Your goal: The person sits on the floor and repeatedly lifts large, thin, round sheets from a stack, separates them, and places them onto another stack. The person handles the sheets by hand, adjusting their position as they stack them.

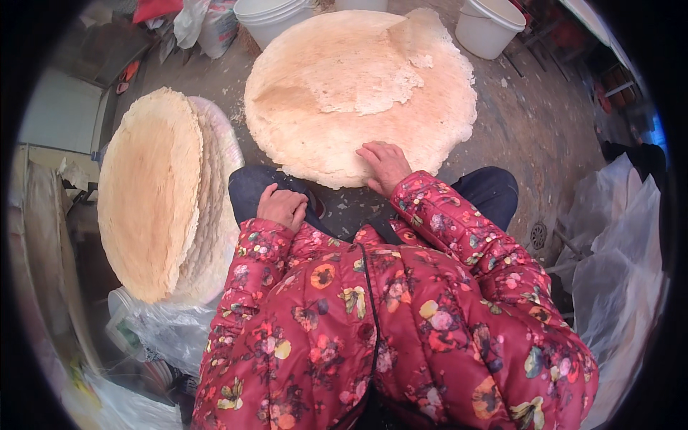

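Observation:
A broad stack of thin round flatbreads [301, 134] lies before my knees. A folded, ragged-edged piece [371, 88] covers the far part of its top. My right hand [386, 165] rests palm down on the near edge of the stack, thumb apart from the fingers. On my left thigh lies my left hand [282, 206], its fingers loosely bent and their undersides hidden. To my left, a second pile of large round flatbreads [150, 193] sits on a pale patterned cloth [228, 145].
White plastic buckets [492, 27] stand beyond the stack at right, with stacked buckets [271, 19] at left. Filled bags [217, 29] are at the back left. Clear plastic sheeting [618, 258] hangs at right, near a floor drain [538, 235]. A plastic bag [166, 322] lies below the left pile.

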Action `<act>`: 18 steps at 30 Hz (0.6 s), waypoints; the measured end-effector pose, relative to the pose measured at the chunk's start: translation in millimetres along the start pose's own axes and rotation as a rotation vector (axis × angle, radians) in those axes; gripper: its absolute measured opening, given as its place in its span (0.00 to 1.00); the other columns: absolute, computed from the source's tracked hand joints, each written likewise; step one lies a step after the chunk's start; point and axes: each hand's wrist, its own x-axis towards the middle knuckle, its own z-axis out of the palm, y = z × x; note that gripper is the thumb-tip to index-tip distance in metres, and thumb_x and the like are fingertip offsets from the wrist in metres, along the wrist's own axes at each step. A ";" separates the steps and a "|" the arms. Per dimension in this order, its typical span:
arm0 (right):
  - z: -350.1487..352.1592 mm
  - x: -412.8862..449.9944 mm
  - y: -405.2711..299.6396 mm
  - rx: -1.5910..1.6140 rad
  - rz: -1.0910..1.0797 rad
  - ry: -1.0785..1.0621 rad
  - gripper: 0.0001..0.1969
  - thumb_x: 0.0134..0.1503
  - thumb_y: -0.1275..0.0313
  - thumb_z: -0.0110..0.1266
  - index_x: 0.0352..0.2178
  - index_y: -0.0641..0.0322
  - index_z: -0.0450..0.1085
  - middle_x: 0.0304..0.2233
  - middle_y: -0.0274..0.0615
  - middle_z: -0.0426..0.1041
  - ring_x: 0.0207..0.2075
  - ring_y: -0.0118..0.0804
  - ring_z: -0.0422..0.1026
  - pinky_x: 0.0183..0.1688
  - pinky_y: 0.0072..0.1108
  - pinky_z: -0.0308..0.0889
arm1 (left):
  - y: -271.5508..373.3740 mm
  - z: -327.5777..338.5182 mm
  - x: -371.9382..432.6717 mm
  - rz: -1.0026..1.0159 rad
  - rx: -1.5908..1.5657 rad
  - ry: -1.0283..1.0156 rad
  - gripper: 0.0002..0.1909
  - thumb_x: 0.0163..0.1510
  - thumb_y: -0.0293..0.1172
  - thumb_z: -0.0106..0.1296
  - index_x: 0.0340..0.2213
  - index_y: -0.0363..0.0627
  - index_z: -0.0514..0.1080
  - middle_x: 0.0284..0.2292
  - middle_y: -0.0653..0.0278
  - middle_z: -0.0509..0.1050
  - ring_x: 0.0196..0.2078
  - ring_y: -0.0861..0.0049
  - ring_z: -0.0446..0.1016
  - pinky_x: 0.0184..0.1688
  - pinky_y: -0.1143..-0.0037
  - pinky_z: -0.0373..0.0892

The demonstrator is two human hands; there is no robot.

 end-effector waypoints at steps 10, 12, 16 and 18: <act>6.5 7.5 6.7 -0.138 -0.143 -0.008 0.26 0.43 0.72 0.58 0.48 0.54 0.65 0.49 0.38 0.68 0.55 0.43 0.64 0.58 0.36 0.55 | -5.5 12.0 0.4 -0.008 -0.033 0.016 0.04 0.51 0.32 0.53 0.30 0.52 0.76 0.27 0.68 0.76 0.37 0.71 0.74 0.56 0.64 0.59; 13.0 7.4 8.1 -0.178 -0.165 0.007 0.24 0.46 0.71 0.55 0.48 0.54 0.66 0.49 0.38 0.68 0.55 0.42 0.64 0.58 0.36 0.55 | -6.7 13.5 0.4 -0.014 -0.037 0.012 0.05 0.51 0.32 0.53 0.30 0.52 0.76 0.27 0.67 0.76 0.37 0.71 0.74 0.57 0.64 0.59; 20.3 7.7 7.7 -0.266 -0.213 0.049 0.21 0.49 0.70 0.51 0.48 0.53 0.66 0.50 0.37 0.68 0.54 0.41 0.65 0.57 0.36 0.56 | -6.1 11.3 1.2 -0.021 -0.035 -0.024 0.05 0.52 0.32 0.53 0.31 0.51 0.76 0.29 0.66 0.76 0.38 0.70 0.74 0.56 0.63 0.59; 19.1 9.6 5.8 -0.302 -0.219 0.073 0.21 0.50 0.70 0.49 0.48 0.53 0.66 0.51 0.37 0.67 0.54 0.41 0.65 0.57 0.36 0.56 | -6.6 11.3 1.1 -0.020 -0.033 -0.035 0.06 0.52 0.32 0.53 0.32 0.50 0.76 0.29 0.66 0.76 0.38 0.69 0.74 0.56 0.62 0.59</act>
